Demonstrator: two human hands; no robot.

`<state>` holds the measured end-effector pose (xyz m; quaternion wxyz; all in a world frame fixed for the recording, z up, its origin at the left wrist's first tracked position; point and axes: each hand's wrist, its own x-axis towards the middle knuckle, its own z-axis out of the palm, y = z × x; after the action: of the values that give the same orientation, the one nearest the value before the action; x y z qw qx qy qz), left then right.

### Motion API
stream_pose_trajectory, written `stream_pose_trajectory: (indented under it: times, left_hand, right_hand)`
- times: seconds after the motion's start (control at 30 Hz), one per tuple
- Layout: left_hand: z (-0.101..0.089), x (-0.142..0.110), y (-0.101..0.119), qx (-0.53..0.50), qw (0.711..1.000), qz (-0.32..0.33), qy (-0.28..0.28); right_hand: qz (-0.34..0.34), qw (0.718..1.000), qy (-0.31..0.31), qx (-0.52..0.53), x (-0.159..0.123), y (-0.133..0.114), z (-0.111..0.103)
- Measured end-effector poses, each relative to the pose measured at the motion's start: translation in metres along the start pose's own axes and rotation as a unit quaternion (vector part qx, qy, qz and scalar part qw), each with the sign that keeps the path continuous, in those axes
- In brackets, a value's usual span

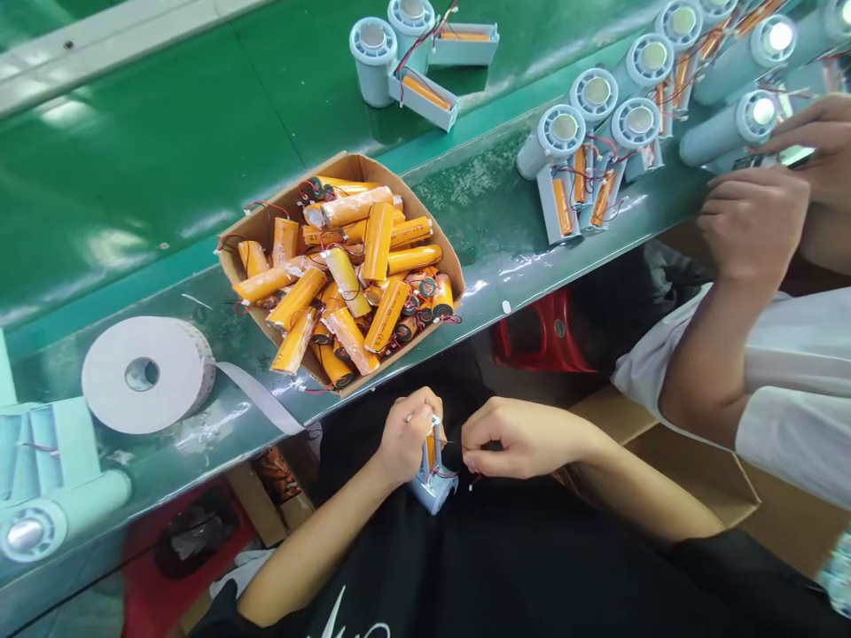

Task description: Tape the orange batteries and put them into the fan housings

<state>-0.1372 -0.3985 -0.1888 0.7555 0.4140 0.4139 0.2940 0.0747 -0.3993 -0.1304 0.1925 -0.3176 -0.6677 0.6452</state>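
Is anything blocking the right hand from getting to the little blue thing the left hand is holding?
Nothing big that I can see. Between the right hand and the blue housing in the left hand there's just a small gap with thin wires.

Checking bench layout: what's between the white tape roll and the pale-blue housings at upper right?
In the head view, an open cardboard box heaped with orange cylinders lies between the tape roll and those housings.
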Motion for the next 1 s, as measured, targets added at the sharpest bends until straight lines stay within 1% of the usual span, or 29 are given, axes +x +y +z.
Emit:
stream_pose_trajectory:
  times: [0.07, 0.13, 0.2, 0.3, 0.37, 0.43, 0.5, 0.6, 0.67, 0.73, 0.8, 0.87, 0.93, 1.0]
  left_hand:
    - [0.001, 0.004, 0.003, 0.002, 1.000, 0.001, -0.007]
    - [0.003, 0.008, 0.005, 0.022, 1.000, 0.006, -0.003]
    - [0.004, 0.013, 0.007, 0.045, 0.999, 0.008, 0.008]
    - [0.003, 0.016, 0.008, 0.059, 0.998, 0.001, 0.013]
    - [0.002, 0.017, 0.007, 0.060, 0.998, 0.005, 0.009]
    - [0.001, 0.017, 0.006, 0.056, 0.998, 0.003, 0.007]
    - [0.002, 0.017, 0.004, 0.047, 0.999, -0.013, 0.013]
    - [0.007, 0.015, -0.001, 0.018, 0.998, -0.041, 0.034]
    - [0.011, 0.015, -0.006, -0.040, 0.995, -0.077, 0.051]
    - [0.010, 0.017, -0.012, -0.098, 0.986, -0.113, 0.067]
    - [0.001, 0.019, -0.018, -0.132, 0.978, -0.133, 0.095]
    - [-0.015, 0.022, -0.024, -0.157, 0.967, -0.148, 0.132]
    - [-0.032, 0.023, -0.027, -0.184, 0.954, -0.167, 0.167]
    - [-0.040, 0.021, -0.028, -0.205, 0.944, -0.185, 0.179]
  right_hand:
    - [-0.059, 0.993, 0.100, -0.019, 0.001, -0.002, 0.002]
    - [-0.119, 0.969, 0.215, -0.003, 0.008, -0.003, 0.010]
    - [-0.147, 0.942, 0.300, 0.026, 0.018, -0.001, 0.024]
    - [-0.140, 0.904, 0.389, 0.106, 0.035, 0.003, 0.049]
    - [-0.140, 0.878, 0.429, 0.162, 0.045, 0.004, 0.062]
    - [-0.145, 0.858, 0.461, 0.175, 0.051, 0.004, 0.071]
    - [-0.134, 0.856, 0.477, 0.146, 0.054, 0.004, 0.073]
    - [-0.083, 0.867, 0.479, 0.104, 0.056, 0.005, 0.071]
    - [-0.044, 0.865, 0.487, 0.109, 0.056, 0.007, 0.071]
    - [-0.013, 0.859, 0.491, 0.145, 0.053, 0.006, 0.074]
    - [0.010, 0.855, 0.469, 0.222, 0.045, 0.003, 0.082]
    - [0.026, 0.851, 0.441, 0.283, 0.031, -0.003, 0.090]
    - [0.044, 0.858, 0.428, 0.281, 0.016, -0.007, 0.094]
    - [0.064, 0.865, 0.432, 0.245, 0.006, -0.007, 0.090]
